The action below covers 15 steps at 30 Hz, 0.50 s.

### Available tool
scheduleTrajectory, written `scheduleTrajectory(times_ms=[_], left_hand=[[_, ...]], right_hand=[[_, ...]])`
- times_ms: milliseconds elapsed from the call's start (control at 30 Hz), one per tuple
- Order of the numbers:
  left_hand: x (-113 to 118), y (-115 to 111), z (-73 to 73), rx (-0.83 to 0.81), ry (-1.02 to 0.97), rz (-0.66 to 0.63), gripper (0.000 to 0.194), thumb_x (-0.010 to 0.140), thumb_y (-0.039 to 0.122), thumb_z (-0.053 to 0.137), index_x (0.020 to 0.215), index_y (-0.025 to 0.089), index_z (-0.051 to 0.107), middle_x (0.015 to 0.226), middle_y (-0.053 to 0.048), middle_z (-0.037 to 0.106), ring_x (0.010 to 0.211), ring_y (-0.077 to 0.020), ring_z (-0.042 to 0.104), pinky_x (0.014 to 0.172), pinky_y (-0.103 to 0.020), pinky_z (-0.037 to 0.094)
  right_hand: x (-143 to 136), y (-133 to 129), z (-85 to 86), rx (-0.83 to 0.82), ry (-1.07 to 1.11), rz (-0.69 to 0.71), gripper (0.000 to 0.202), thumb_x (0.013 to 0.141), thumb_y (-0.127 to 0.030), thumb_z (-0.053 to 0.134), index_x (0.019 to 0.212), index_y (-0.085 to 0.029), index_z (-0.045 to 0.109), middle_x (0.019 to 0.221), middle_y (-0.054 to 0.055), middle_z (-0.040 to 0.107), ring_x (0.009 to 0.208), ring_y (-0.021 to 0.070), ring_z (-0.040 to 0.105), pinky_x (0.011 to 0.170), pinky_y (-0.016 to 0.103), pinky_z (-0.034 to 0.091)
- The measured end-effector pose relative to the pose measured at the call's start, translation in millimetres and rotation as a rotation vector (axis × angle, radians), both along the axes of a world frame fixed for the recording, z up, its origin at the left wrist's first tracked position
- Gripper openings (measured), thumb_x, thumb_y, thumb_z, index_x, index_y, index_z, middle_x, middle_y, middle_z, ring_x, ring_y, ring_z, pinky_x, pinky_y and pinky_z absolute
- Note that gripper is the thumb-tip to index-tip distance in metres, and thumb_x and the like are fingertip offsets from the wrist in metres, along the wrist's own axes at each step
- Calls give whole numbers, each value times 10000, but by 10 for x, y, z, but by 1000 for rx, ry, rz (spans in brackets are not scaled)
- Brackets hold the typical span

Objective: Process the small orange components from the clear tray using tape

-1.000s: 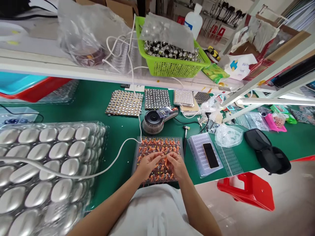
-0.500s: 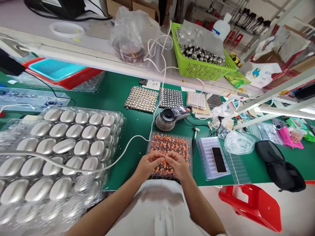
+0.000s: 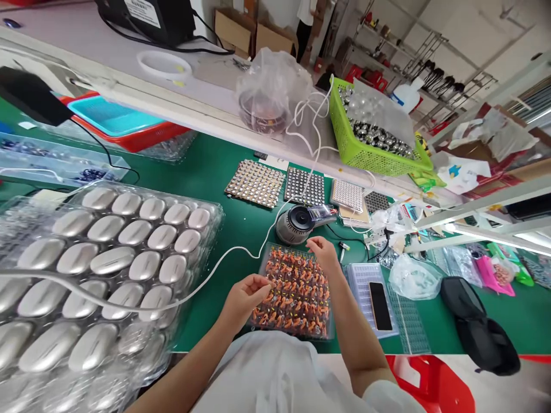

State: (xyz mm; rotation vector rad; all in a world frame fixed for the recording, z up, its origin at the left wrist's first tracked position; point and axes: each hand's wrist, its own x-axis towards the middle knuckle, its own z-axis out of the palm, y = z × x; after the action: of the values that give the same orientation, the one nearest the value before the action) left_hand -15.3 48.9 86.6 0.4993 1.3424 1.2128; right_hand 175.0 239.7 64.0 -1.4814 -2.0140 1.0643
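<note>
A clear tray (image 3: 297, 328) filled with rows of small orange parts, with yellow bits among them, lies in front of me. My left hand (image 3: 246, 299) is over its left side, thumb and forefinger pinched together. Anything between those fingertips is too small to make out. Above the tray's upper right corner, my right hand (image 3: 323, 253) also has its fingers drawn together, and what they hold, if anything, cannot be made out. Just beyond it is a grey round device (image 3: 293, 225) with a black top and a handle pointing right.
Stacked clear trays of silver oval cases (image 3: 114, 261) fill the left, a white cable (image 3: 241, 249) crossing them. A phone (image 3: 380, 307) lies on pale trays at right. Above the back of the bench is a shelf (image 3: 206, 106) with a green basket (image 3: 370, 163).
My hands were together over the tray and are now apart. The right has moved forward toward the grey device; the left has shifted to the left. The camera view has tilted.
</note>
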Motion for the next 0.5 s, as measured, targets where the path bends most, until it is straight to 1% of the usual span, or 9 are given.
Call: scheduleTrajectory(times_ms=[100,167,233,300,367,433,500], left_hand=[[-38,30,-15,-16,-19,20,230,666,352,720,750,158,629,612,20,620,556,-103,530,547,-200,403],[-48,60,-33,-42,-44,22,261,649,354,735,794,158,641,666,5,652,599,-118,567,567,-206,424],[-43,95,-53,-68,-53,1,291,644,359,739,832,153,657,733,-23,685,657,-138,601,603,-219,447],[-30,127,-68,-82,-38,-22,290,652,367,733,830,146,669,759,-42,701,677,-148,610,620,-228,454],[-18,146,-80,-84,-19,-34,277,661,371,725,812,144,677,752,-44,702,668,-147,603,619,-229,449],[-13,150,-94,-83,-15,-39,273,668,375,721,807,143,681,736,-40,696,661,-146,593,613,-229,443],[-18,143,-115,-84,-25,-37,274,672,375,719,814,143,681,737,-39,690,664,-147,589,613,-231,440]], right_hand=[[-24,289,-79,85,-93,-28,354,860,-411,415,903,-134,631,798,77,700,669,189,644,620,284,475],[-93,520,-68,160,-169,-20,353,868,-391,399,940,-136,632,848,88,698,747,207,639,688,306,476],[-206,802,-22,233,-255,14,330,876,-361,406,985,-146,632,947,102,685,876,225,614,794,331,456],[-349,1115,34,290,-358,63,300,876,-327,442,1031,-152,631,1062,122,649,1019,246,559,904,356,407],[-499,1418,79,314,-477,125,280,866,-306,498,1058,-153,635,1131,137,612,1104,263,508,965,379,364],[-641,1676,99,303,-605,207,262,853,-304,559,1051,-154,645,1141,140,600,1122,270,499,972,397,370],[-768,1871,100,273,-736,304,263,860,-319,587,1061,-156,631,1143,119,596,1090,253,531,938,416,420]])
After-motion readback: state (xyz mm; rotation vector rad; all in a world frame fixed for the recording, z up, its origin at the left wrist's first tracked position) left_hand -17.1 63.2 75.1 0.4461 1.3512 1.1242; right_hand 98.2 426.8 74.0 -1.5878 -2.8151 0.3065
